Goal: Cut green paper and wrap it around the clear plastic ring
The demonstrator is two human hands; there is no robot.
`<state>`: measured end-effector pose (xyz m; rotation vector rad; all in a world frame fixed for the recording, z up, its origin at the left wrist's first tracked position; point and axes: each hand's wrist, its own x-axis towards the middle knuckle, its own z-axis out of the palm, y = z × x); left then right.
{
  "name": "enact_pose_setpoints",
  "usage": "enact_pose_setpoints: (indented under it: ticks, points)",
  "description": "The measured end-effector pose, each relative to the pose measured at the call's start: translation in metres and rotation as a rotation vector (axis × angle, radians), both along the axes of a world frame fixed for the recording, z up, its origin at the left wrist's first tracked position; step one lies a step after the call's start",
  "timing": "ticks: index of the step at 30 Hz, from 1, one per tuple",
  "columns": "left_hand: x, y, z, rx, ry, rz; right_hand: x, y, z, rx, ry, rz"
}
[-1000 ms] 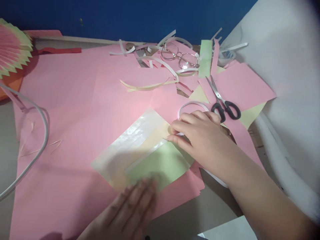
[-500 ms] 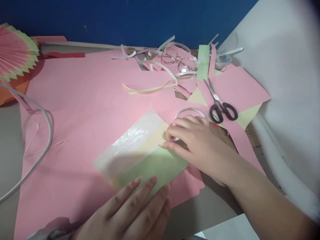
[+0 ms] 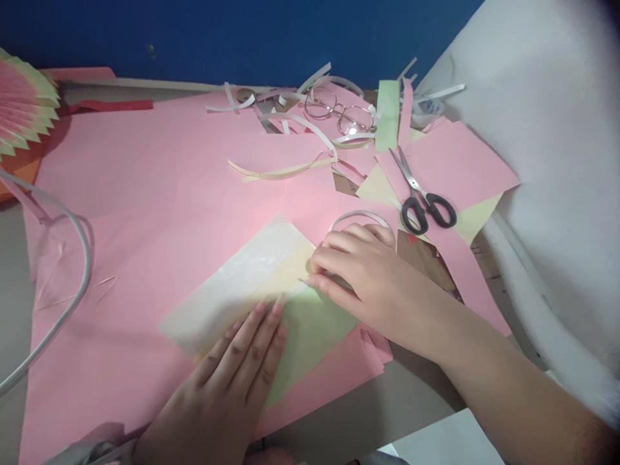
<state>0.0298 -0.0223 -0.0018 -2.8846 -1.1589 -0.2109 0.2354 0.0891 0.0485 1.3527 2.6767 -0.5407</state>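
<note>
A layered paper piece, with a glossy whitish part (image 3: pixel 242 268), a pale yellow band and a light green part (image 3: pixel 317 332), lies slantwise on a large pink sheet (image 3: pixel 159 194). My left hand (image 3: pixel 237 374) presses flat on it, fingers stretched out and close together over the yellow and green parts. At the paper's right edge my right hand (image 3: pixel 356 268) is closed, thumb and curled fingers pinched around a thin white strip (image 3: pixel 361 214) that loops out behind the knuckles. Its pinched end is hidden by the fingers.
Black-handled scissors (image 3: pixel 421 200) lie right of centre on pink and yellow paper. Behind are eyeglasses (image 3: pixel 339 110), curled paper strips (image 3: pixel 281 173) and a green slip (image 3: pixel 387 116). A pleated fan (image 3: pixel 24 106) and a white cable (image 3: pixel 87 258) lie left; a blue wall (image 3: pixel 242 39) stands behind.
My left hand has moved up and left onto the middle of the layered paper, its fingers now closer together. My right hand keeps its pinch in nearly the same place.
</note>
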Motion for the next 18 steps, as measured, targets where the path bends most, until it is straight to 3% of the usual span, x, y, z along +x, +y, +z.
enact_pose_setpoints:
  ticks: [9,18]
  points:
    - [0.0,-0.003,0.002,0.006,0.04,0.002,0.0,-0.007,-0.007,0.194,-0.076,-0.01]
    - [-0.008,-0.026,-0.001,0.013,0.097,0.122,0.002,-0.007,-0.01,0.197,-0.066,0.021]
